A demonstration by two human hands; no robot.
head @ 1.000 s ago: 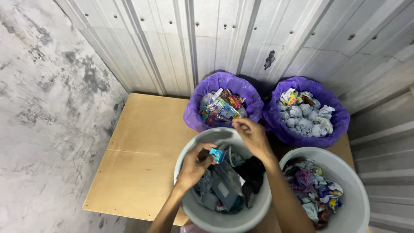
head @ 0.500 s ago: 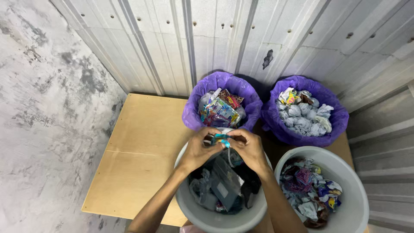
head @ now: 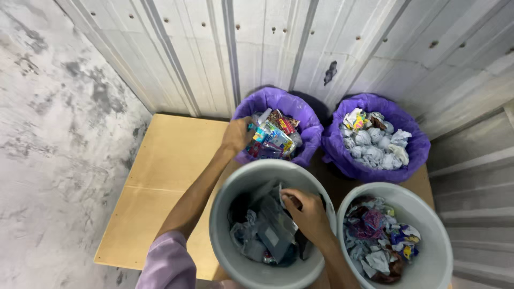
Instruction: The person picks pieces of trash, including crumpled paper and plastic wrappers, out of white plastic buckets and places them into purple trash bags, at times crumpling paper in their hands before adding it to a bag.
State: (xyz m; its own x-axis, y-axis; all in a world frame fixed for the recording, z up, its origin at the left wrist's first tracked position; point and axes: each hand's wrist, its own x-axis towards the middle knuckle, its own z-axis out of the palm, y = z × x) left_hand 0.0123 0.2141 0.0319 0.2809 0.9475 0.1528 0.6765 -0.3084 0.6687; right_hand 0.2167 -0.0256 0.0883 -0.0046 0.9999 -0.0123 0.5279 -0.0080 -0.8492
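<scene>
My left hand (head: 237, 135) reaches over the near rim of the left purple-lined bin (head: 278, 101), which is full of colourful wrappers (head: 273, 136). Its fingers are curled, and a small blue wrapper (head: 251, 127) shows at their tips. My right hand (head: 309, 215) is down inside the grey bucket (head: 218, 217) in front of me. Its fingers are closed on a grey scrap (head: 273, 227) among dark and grey mixed waste. A lilac sleeve (head: 168, 265) covers my left upper arm.
A second purple-lined bin (head: 386, 107) at the back right holds crumpled pale paper. A second grey bucket (head: 431, 227) at the right holds mixed colourful scraps. All stand on a wooden board (head: 160, 171) against a corrugated metal wall (head: 267, 43). Concrete (head: 53, 160) lies to the left.
My left hand has carried the blue wrapper from above the grey bucket to the left purple bin. My right hand has dropped back into the bucket onto the waste.
</scene>
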